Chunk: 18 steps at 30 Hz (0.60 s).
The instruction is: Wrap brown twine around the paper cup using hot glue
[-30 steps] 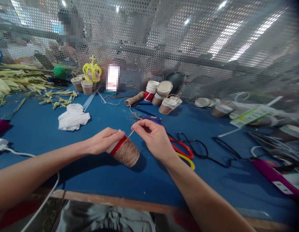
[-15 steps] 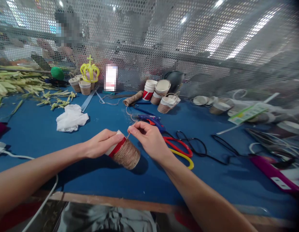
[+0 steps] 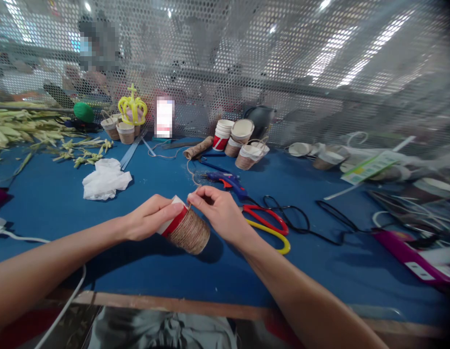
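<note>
My left hand (image 3: 152,216) is closed around the rim end of a paper cup (image 3: 190,231), which lies tilted with its base toward the lower right. Brown twine covers most of the cup's side; a red band and white rim stay bare. Between thumb and forefinger, my right hand (image 3: 219,211) pinches the twine close to the edge of the wound part. From there the strand runs back to a roll of twine (image 3: 198,148). A blue glue gun (image 3: 226,182) lies just beyond my right hand, and scissors (image 3: 266,218) with red and yellow handles lie beside it.
Several cups (image 3: 242,131) stand at the back before a perforated metal screen (image 3: 210,72). Crumpled white tissue (image 3: 105,179) lies left, near pale dried husks (image 3: 24,121). A black cord (image 3: 293,213) and purple power strip (image 3: 410,254) lie right. A lit phone (image 3: 164,117) leans at the back.
My right hand has come slightly left, closer to the cup, with the twine still pinched. The left hand keeps its hold on the cup. The whole view has shifted a little.
</note>
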Each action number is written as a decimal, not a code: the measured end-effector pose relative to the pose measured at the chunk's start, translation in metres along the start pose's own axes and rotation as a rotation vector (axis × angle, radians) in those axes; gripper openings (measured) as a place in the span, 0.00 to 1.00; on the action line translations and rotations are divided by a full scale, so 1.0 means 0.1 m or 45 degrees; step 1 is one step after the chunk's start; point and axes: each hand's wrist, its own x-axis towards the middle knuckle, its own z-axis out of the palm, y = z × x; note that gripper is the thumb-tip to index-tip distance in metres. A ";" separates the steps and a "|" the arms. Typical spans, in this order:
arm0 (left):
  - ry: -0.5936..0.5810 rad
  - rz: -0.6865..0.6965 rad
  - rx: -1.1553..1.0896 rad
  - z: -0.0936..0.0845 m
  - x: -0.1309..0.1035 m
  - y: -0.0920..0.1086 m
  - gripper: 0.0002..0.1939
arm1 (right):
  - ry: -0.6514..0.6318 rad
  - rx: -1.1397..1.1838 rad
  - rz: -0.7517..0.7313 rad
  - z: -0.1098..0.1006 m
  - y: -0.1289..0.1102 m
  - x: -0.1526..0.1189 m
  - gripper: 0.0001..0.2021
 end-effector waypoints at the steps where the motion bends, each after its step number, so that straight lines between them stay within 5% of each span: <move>1: 0.002 0.005 0.009 0.00 0.00 0.00 0.21 | -0.010 0.005 -0.001 0.00 0.00 0.00 0.09; 13: 0.024 0.006 -0.014 0.00 0.01 0.00 0.20 | -0.042 -0.054 0.023 0.03 0.06 0.02 0.11; 18: 0.366 -0.112 -0.268 -0.01 0.11 -0.03 0.19 | -0.015 0.012 0.087 -0.04 0.12 0.04 0.22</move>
